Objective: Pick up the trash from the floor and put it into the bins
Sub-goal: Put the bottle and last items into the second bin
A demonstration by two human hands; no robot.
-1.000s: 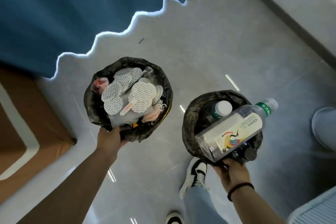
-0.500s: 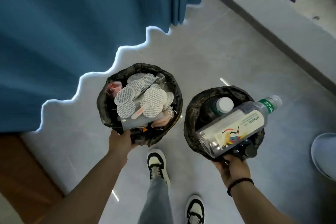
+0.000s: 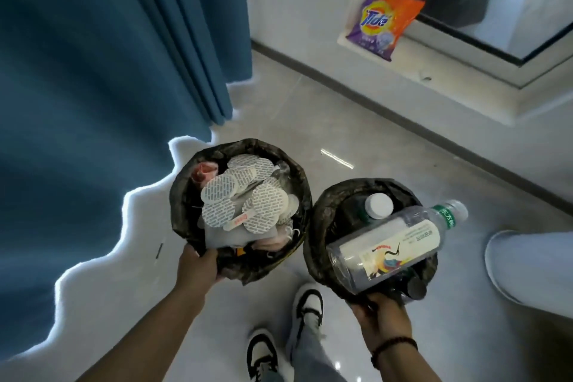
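Gripping the near rim of the left bin [image 3: 186, 195], the left hand [image 3: 198, 267] hides its fingertips behind the liner. The right hand [image 3: 383, 315] holds the right bin [image 3: 335, 211], fingers hidden under a clear bottle [image 3: 393, 242] lying across it.

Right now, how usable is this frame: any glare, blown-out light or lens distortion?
Head view: light under the blue curtain is blown out to a white fringe; small glare streak on the floor; wide-angle bending near the edges; both bins are sharp.
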